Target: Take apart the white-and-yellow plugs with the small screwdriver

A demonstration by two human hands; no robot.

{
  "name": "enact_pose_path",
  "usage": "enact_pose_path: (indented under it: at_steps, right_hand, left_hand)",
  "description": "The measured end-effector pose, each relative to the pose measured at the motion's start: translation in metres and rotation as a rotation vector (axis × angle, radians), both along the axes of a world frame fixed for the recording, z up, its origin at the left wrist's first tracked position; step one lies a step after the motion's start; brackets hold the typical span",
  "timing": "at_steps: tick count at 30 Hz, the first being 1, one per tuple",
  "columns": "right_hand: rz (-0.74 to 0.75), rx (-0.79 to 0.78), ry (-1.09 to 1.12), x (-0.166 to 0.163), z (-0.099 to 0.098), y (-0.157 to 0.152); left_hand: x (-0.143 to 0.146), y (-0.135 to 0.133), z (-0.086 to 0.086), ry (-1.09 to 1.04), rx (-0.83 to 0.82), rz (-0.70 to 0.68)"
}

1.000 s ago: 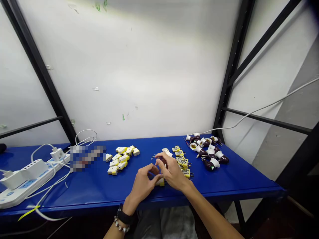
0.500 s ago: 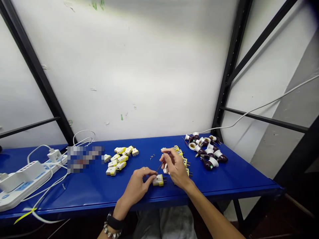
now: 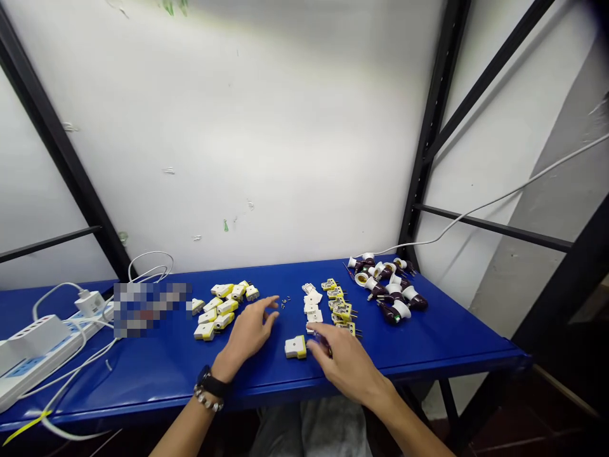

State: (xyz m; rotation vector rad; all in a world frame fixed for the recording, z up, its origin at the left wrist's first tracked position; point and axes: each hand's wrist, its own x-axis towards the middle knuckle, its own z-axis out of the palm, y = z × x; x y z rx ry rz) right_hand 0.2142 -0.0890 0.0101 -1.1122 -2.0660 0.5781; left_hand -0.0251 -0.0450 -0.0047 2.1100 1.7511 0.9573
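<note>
Small electrical workshop bench: blue steel shelf (image 3: 451, 343) on black rack uprights (image 3: 431, 127), against a bare scuffed wall (image 3: 238, 127); batches of yellow-and-white plugs (image 3: 221, 311), dark lamp holders (image 3: 390, 285), and a power strip (image 3: 47, 346) along the shelf's left end.

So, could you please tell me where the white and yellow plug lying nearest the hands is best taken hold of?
I would pinch the white and yellow plug across its two long sides, coming from the left with the left hand. Its blocky body lies flat with open table to the left, whereas the right hand crowds its right end.
</note>
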Motion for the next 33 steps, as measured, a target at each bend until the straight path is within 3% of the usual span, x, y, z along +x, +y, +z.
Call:
enact_pose_path:
  at_steps: [6, 12, 17, 20, 24, 27, 30, 33]
  right_hand:
    - [-0.006, 0.006, -0.278, -0.008, -0.027, -0.003]
    - [-0.004, -0.007, -0.301, -0.016, -0.022, -0.002]
    - [-0.129, -0.014, -0.184, 0.003, -0.002, 0.004]
    - [-0.304, 0.001, -0.219, 0.026, 0.011, 0.014]
    - [-0.328, -0.01, -0.331, 0.047, 0.016, 0.02]
    - [-0.336, -0.02, -0.395, 0.05, 0.011, 0.018]
    - [-0.363, -0.008, -0.362, 0.049, 0.008, 0.015]
    - [-0.345, 0.019, -0.26, 0.048, 0.011, 0.012]
  left_hand:
    - [0.015, -0.045, 0.005, 0.015, -0.104, -0.224]
    - [0.007, -0.049, 0.013, -0.168, -0.219, -0.394]
    - [0.007, -0.036, 0.011, -0.272, -0.017, -0.219]
    - [0.025, -0.023, 0.008, -0.145, 0.052, -0.201]
    - [0.057, -0.008, 0.004, 0.057, 0.11, -0.159]
    - [0.07, -0.006, 0.001, 0.095, 0.119, -0.167]
    - [0.057, -0.013, -0.001, 0.107, 0.129, -0.141]
    - [0.016, -0.025, -0.003, 0.128, 0.147, -0.028]
